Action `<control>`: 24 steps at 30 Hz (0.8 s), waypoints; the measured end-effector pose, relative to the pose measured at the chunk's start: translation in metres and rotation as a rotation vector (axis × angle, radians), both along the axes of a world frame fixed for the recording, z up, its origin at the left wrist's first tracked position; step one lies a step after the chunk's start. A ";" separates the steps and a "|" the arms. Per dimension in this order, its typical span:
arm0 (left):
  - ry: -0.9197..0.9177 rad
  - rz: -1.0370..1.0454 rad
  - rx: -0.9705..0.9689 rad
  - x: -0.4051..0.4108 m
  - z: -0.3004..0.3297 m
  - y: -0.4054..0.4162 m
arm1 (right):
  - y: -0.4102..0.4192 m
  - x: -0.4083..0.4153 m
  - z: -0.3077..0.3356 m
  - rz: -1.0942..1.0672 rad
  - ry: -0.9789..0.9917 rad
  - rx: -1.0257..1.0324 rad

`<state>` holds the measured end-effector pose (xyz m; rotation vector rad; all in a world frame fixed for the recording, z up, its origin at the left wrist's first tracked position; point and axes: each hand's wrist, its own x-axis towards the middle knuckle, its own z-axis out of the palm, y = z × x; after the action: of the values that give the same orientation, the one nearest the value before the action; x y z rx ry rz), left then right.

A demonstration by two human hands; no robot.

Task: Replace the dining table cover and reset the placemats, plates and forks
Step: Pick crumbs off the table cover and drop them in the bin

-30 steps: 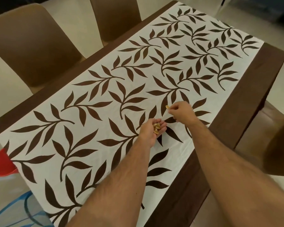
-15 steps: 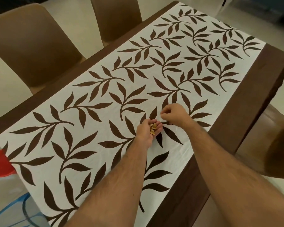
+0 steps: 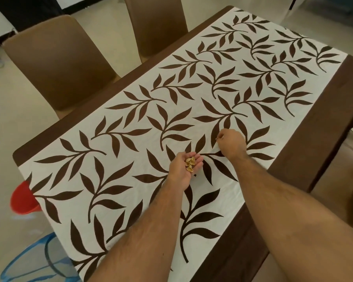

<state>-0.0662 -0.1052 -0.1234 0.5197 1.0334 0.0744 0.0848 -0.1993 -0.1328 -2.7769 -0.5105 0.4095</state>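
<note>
A white table cover (image 3: 130, 110) with a brown leaf print lies flat on the dark wooden dining table (image 3: 324, 123). My left hand (image 3: 183, 169) is cupped palm-up over the cover and holds several pale nut shells (image 3: 190, 163). Just right of it and a little farther away, my right hand (image 3: 230, 143) rests fingers-down on the cover, its fingertips pinched together on a small bit that I cannot make out. A tiny dark speck (image 3: 195, 175) lies on the cover beside my left hand. No placemats, plates or forks are in view.
Two brown chairs (image 3: 57, 64) (image 3: 157, 23) stand along the table's far side; another chair (image 3: 351, 180) is at the right. A red bowl-like object (image 3: 21, 198) shows past the table's left end, and a blue wire-rimmed thing (image 3: 35, 259) lies on the floor below it.
My right hand came to the left palm, then moved back out and down onto the cover a little farther away. The left hand stayed cupped with the shells.
</note>
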 end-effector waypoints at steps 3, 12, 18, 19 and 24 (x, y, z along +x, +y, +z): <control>0.001 0.045 0.007 -0.012 0.008 0.008 | 0.009 -0.023 0.010 0.066 0.081 0.041; -0.071 0.222 0.013 -0.072 0.049 0.022 | 0.051 -0.129 0.083 0.426 0.376 0.389; -0.120 0.342 0.018 -0.123 0.066 0.043 | 0.064 -0.189 0.096 -0.157 0.464 0.660; -0.128 0.351 0.032 -0.132 0.071 0.045 | 0.068 -0.204 0.099 -0.272 0.633 0.727; -0.208 0.478 0.004 -0.166 0.092 0.048 | 0.103 -0.273 0.097 -0.687 1.166 1.132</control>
<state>-0.2325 -0.0576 -0.0314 0.2526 0.9346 0.5436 -0.1880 -0.0965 -0.0358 -1.1617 0.4004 1.0033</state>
